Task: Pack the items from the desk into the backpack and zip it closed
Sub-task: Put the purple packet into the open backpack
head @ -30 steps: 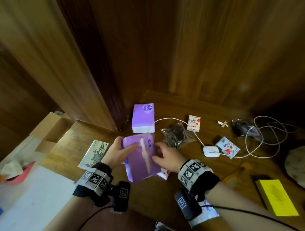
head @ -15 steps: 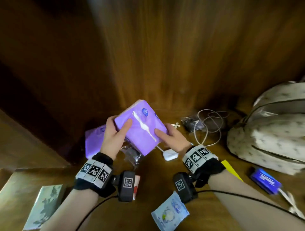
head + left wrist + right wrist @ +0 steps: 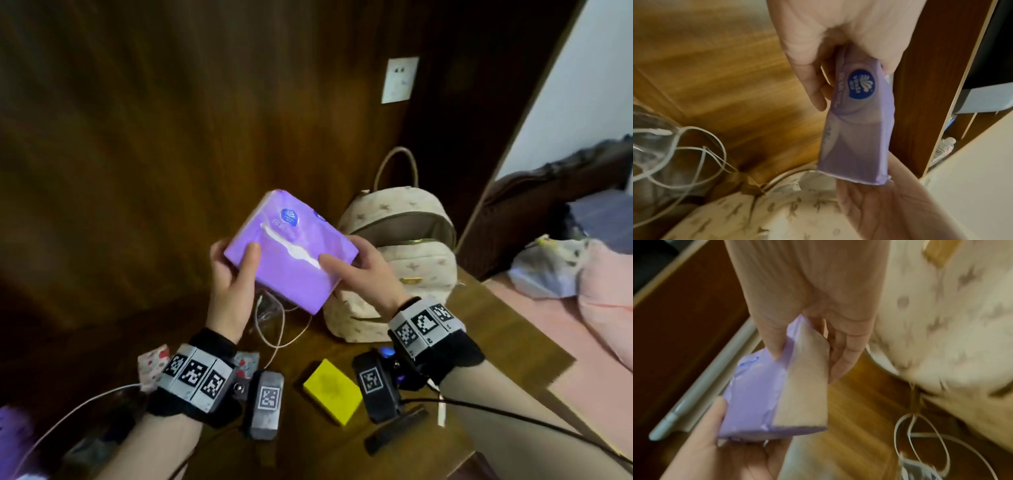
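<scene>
A purple tissue pack (image 3: 289, 255) is held in the air between both hands, just left of the backpack. My left hand (image 3: 236, 270) grips its left end, thumb on top. My right hand (image 3: 356, 270) grips its right end. The left wrist view shows the purple tissue pack (image 3: 857, 123) end-on with its blue logo. In the right wrist view the purple tissue pack (image 3: 756, 395) is pinched between thumb and fingers. The cream patterned backpack (image 3: 421, 270) stands on the desk with its top compartment unzipped and gaping.
A yellow pad (image 3: 332, 395) lies on the wooden desk (image 3: 496, 329) in front of the backpack. White cable (image 3: 277, 329) coils under the pack. Small printed packets (image 3: 154, 366) and another purple pack (image 3: 13, 435) lie at the left. A bed with pink bedding (image 3: 603, 308) is on the right.
Both hands lifted the tissue pack off the desk and carried it rightward and up toward the backpack. The view swung right, bringing the open backpack and the bed into sight.
</scene>
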A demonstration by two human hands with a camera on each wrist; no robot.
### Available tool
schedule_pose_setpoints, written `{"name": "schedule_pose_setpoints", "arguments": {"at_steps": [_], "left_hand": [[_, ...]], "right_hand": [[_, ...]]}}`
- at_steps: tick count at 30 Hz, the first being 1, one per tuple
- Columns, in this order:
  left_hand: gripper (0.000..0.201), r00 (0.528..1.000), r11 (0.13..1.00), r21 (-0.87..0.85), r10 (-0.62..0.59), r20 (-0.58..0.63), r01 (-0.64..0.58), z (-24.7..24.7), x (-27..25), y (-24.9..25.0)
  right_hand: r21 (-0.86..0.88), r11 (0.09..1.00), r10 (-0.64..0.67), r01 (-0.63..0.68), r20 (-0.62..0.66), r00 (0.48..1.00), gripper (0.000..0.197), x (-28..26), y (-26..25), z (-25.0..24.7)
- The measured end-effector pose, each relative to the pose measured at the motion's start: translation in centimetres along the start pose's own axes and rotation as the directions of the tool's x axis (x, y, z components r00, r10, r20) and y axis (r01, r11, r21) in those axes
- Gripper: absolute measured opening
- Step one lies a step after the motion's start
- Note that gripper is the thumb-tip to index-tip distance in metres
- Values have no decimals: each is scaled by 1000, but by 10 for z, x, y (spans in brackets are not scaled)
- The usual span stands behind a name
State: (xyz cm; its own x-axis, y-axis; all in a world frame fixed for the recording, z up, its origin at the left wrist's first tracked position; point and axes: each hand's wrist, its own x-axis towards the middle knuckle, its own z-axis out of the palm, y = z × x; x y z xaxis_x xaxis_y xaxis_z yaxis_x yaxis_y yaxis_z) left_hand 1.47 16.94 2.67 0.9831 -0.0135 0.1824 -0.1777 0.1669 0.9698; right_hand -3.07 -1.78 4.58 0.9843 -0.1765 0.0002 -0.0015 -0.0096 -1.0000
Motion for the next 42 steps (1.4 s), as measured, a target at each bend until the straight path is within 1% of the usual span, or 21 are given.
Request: {"name": "schedule_pose_setpoints", "arguments": {"at_steps": [2, 5, 6, 9, 10, 12, 14, 15, 17, 18, 19, 20, 22, 26, 28, 31, 34, 37, 39, 41, 42], "left_hand": [[39, 999, 1000, -17, -3, 51, 4, 27, 5, -1], [17, 991, 998, -58, 46, 124, -39, 68, 9, 3], [17, 987, 996, -67, 72, 147, -63, 81, 10, 4], [46, 960, 982, -68, 188, 206, -177, 115, 18, 7], [50, 951, 974, -59, 225, 211, -217, 124, 23, 5], [48, 938, 964, -20, 262, 228, -264, 141, 31, 1], [39, 928, 956, 71, 257, 271, -286, 153, 39, -5], [36, 919, 930, 172, 268, 289, -325, 157, 46, -11], [39, 873, 791, 402, 321, 367, -460, 159, 54, -25], [41, 848, 718, 472, 334, 411, -512, 160, 56, -31], [41, 835, 678, 504, 335, 436, -535, 161, 54, -36], [41, 833, 665, 516, 331, 443, -539, 161, 53, -41], [44, 858, 688, 528, 299, 418, -497, 157, 52, -48], [79, 917, 838, 450, 135, 375, -307, 145, 50, -55], [91, 937, 832, 497, 71, 342, -244, 138, 45, -57], [95, 941, 818, 536, 20, 339, -210, 127, 41, -67], [106, 913, 778, 588, -44, 405, -223, 127, 33, -68], [119, 890, 704, 677, -145, 433, -215, 130, 25, -66], [124, 857, 689, 659, -106, 504, -302, 128, 24, -71], [118, 812, 718, 577, -30, 583, -389, 125, 24, -77], [116, 804, 721, 562, -12, 594, -404, 125, 24, -77]], "right_hand": [[-50, 996, -81, 78, -53, 995, 37, 2, -18, -31], [-69, 980, -195, 188, -99, 976, 46, 2, -42, -71], [-69, 974, -221, 214, -111, 969, 46, 3, -49, -83], [-89, 957, -288, 277, -160, 944, 44, 4, -66, -117], [-84, 950, -310, 300, -189, 932, 45, 6, -69, -128], [-71, 942, -334, 327, -249, 909, 49, 11, -75, -147], [-57, 937, -346, 345, -295, 891, 52, 16, -79, -164], [-69, 932, -360, 357, -314, 879, 51, 19, -81, -171], [-103, 918, -394, 383, -335, 856, 49, 25, -82, -186], [-118, 913, -406, 390, -336, 850, 48, 27, -82, -192], [-132, 910, -414, 393, -331, 848, 47, 30, -83, -196], [-140, 909, -416, 392, -323, 850, 47, 33, -82, -200], [-142, 912, -411, 386, -288, 865, 49, 38, -83, -205], [-217, 907, -395, 361, -136, 909, 42, 48, -79, -207], [-275, 886, -398, 374, -37, 917, 40, 52, -74, -206], [-399, 835, -383, 378, 72, 921, 39, 54, -67, -200], [-493, 777, -362, 390, 157, 919, 39, 57, -60, -196], [-583, 679, -391, 446, 228, 892, 39, 58, -57, -192], [-668, 557, -414, 494, 292, 862, 41, 57, -54, -184], [-766, 416, -425, 490, 312, 850, 42, 53, -45, -171], [-802, 358, -446, 478, 303, 842, 44, 51, -39, -165]]}}
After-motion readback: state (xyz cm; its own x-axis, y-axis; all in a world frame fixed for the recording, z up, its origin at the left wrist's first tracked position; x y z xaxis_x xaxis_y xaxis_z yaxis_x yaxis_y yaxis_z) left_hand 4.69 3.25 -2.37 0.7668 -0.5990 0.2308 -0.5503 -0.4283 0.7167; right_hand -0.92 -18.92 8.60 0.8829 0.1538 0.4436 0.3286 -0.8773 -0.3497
